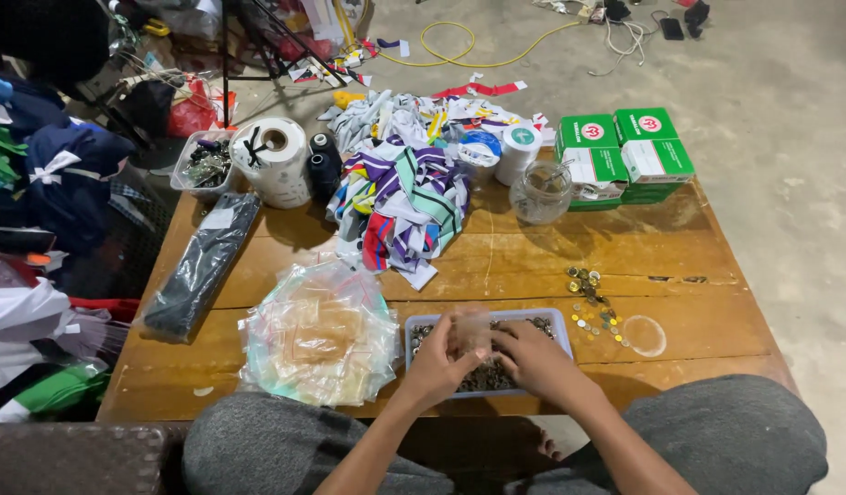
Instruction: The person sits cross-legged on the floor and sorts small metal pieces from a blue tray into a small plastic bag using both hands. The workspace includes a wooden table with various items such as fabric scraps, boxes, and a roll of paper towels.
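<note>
Filling in hand, by the look of it. Left hand (438,359) curled around a small clear plastic bag (471,332), fingers closed on its side, holding it upright over a shallow grey-blue tray (558,318) full of small dark metal pieces (490,377) (buttons or snaps, too small to tell). Right hand (536,356) resting on the heap just beside the bag, fingers bent down into the pieces; whether pinching any, impossible to tell. Tray sitting at the near edge of the wooden worktop (533,252), between the knees.

To the left of the tray, touching or nearly so, a loose stack of clear zip bags (320,332). To the right, a scatter of gold and silver pieces (592,302) and a round clear lid (644,335). Farther back: a heap of striped fabric strips (403,197), a glass jar (541,191), green and white boxes (629,151), a white roll (274,160), a long black packet (203,266).

Judged from this: scooping and dropping pieces into the held bag. Next move likely needing a steady pinch of pieces, a bag mouth kept open, then a press along the zip.
</note>
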